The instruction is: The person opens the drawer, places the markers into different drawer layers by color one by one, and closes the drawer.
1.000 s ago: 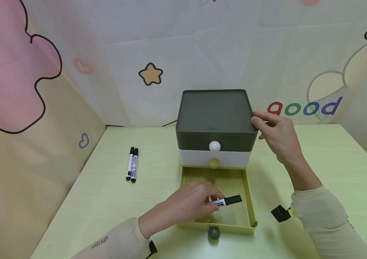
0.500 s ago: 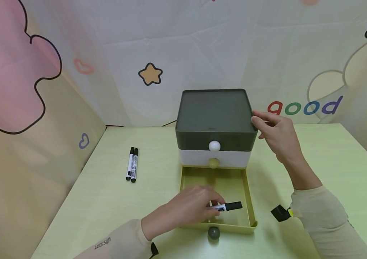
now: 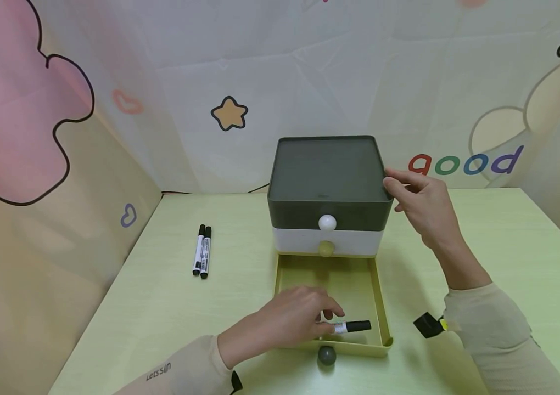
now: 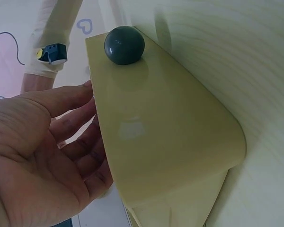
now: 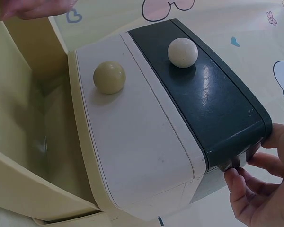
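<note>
A desktop drawer organizer stands on the table, with a dark top tier over a white one. Its yellow bottom drawer is pulled out. A black-capped marker lies low in that drawer near the front wall. My left hand is over the drawer, fingers parted and thumb beside the marker's white barrel; the rest of the barrel is hidden. In the left wrist view, those fingers reach behind the drawer front. My right hand grips the organizer's upper right edge with fingertips and thumb.
Two more black-capped markers lie side by side on the table to the left of the organizer. Round knobs stick out in front, the dark knob being on the pulled-out drawer. A printed curtain hangs behind the table.
The marker has gone down and toward the drawer's front, and my left fingers have parted from it. My right hand keeps its place on the organizer.
</note>
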Available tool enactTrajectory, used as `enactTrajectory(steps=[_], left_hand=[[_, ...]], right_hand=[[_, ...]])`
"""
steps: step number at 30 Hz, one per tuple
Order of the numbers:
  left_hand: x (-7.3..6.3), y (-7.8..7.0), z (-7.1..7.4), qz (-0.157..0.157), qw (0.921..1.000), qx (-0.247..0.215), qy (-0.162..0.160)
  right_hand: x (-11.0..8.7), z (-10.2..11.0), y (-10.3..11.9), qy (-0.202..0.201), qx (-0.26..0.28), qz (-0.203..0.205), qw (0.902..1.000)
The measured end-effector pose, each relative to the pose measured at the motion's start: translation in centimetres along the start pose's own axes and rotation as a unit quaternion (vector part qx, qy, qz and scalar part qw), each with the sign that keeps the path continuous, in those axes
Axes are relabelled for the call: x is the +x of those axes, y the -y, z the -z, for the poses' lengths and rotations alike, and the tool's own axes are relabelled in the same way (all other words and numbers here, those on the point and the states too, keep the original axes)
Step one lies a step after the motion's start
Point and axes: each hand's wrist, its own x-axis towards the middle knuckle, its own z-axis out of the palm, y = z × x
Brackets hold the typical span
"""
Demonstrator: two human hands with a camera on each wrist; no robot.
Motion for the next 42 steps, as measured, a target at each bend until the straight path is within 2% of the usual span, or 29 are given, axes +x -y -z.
enactTrajectory(steps=[9, 19, 26, 34, 42], left_hand=[[-0.3, 0.1, 0.2, 0.008, 0.9999, -0.013, -0.006], [-1.2, 0.9, 0.6, 0.033, 0.9961, -0.059, -0.057], [-2.3, 1.7, 1.1, 0.053, 0.9918, -0.087, -0.077], [-3.1, 2.3, 2.3, 0.065, 0.9861, -0.087, -0.126], [-4.2, 3.0, 3.6, 0.087, 0.9758, -0.086, -0.181]], right_hand=[[0.0, 0.0, 0.1, 0.000, 0.002, -0.002, 1.0000], [0.1, 0.0, 0.0, -0.003, -0.001, -0.001, 1.0000], [0.1, 0.0, -0.1, -0.002, -0.003, -0.004, 1.0000], [0.1, 0.1, -0.3, -0.002, 0.000, -0.002, 1.0000], [0.1, 0.0, -0.1, -0.002, 0.004, 0.002, 1.0000]])
